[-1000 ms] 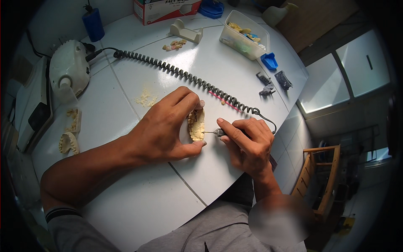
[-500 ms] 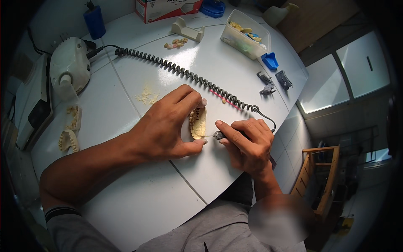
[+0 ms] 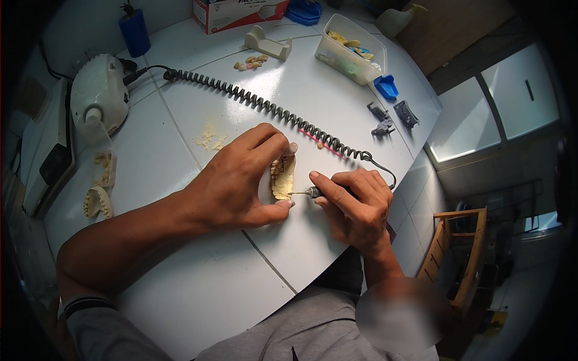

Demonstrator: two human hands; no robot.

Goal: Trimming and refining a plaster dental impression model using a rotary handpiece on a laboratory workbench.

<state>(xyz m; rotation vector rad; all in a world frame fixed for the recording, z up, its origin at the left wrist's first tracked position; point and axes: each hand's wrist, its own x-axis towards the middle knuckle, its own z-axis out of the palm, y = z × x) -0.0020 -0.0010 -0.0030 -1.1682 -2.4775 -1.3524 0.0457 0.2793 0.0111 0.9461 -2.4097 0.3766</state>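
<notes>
Between the thumb and fingers of my left hand (image 3: 247, 180) is a cream-coloured dental cast (image 3: 283, 178) with dark handwriting on it. My right hand (image 3: 358, 204) grips a rotary handpiece (image 3: 313, 192) like a pen. Its thin bur meets the lower edge of the cast, close to my left thumb. A black coiled cord (image 3: 259, 102) runs from the handpiece to a white control unit (image 3: 99, 99) at the far left. My right fingers hide most of the handpiece body.
Cream shavings (image 3: 211, 138) lie beyond my left hand. Another dental cast (image 3: 97, 203) sits at the left, near a small tray (image 3: 108, 170). Farther back are loose tooth-like pieces (image 3: 250, 62), a beige stand (image 3: 268, 45) and a clear plastic tub (image 3: 346, 67). Dark grey parts (image 3: 407, 114) lie at the right edge.
The cast has tilted slightly in my left hand, and the bur's tip sits a touch higher on it. Both hands otherwise stay in nearly the same place.
</notes>
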